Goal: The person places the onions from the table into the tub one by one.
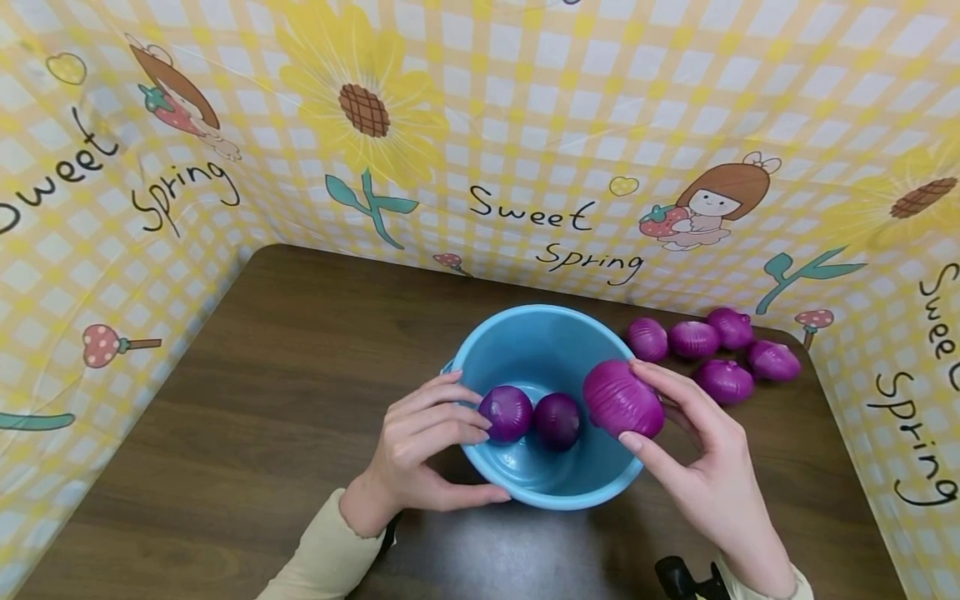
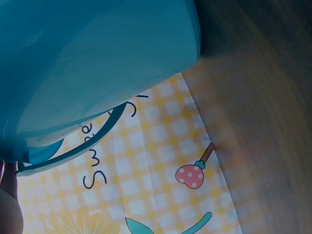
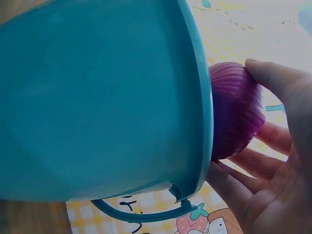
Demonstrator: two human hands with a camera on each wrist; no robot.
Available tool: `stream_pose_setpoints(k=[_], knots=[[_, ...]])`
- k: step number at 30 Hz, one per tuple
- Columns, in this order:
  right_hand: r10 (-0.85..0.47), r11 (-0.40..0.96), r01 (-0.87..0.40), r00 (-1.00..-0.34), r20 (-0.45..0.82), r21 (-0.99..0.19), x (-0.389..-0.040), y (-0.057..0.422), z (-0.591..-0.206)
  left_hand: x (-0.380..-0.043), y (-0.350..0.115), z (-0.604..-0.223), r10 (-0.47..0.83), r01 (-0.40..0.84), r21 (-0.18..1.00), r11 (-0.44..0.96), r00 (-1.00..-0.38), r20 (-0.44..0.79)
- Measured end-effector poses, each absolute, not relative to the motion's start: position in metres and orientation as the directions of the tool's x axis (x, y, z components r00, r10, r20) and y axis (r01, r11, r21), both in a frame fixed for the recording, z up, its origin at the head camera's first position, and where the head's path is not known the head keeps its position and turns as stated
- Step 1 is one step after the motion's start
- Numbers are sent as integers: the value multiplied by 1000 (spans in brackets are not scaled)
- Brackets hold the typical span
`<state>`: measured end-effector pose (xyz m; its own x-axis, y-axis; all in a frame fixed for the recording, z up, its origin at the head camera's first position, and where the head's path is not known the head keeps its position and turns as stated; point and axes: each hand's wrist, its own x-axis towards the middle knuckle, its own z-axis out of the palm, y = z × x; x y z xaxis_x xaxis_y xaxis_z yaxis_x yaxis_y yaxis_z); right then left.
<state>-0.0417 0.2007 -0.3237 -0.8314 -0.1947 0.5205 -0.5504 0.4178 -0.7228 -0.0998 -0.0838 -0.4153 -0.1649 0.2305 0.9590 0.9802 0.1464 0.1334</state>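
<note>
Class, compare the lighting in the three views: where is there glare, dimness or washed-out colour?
Head view: bright, pale glare on the table in front of the bucket; left wrist: dim, table darkest at upper right; right wrist: bucket's side shaded, patterned backdrop washed out toward the upper right.

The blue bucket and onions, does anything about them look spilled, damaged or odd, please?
Nothing stands out: two onions lie in the bucket, five rest together on the table, and the right hand holds another.
</note>
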Motion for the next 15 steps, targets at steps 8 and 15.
stream_pose_setpoints(k=[8,15], knots=[[-209,412,-555,-829,518,-723,-41,200,-325,-100,-84,-416,234,979,135,151,-168,958],[-211,444,-563,-822,529,-697,-40,201,-324,-100,-84,-416,232,979,132,152,-165,959]])
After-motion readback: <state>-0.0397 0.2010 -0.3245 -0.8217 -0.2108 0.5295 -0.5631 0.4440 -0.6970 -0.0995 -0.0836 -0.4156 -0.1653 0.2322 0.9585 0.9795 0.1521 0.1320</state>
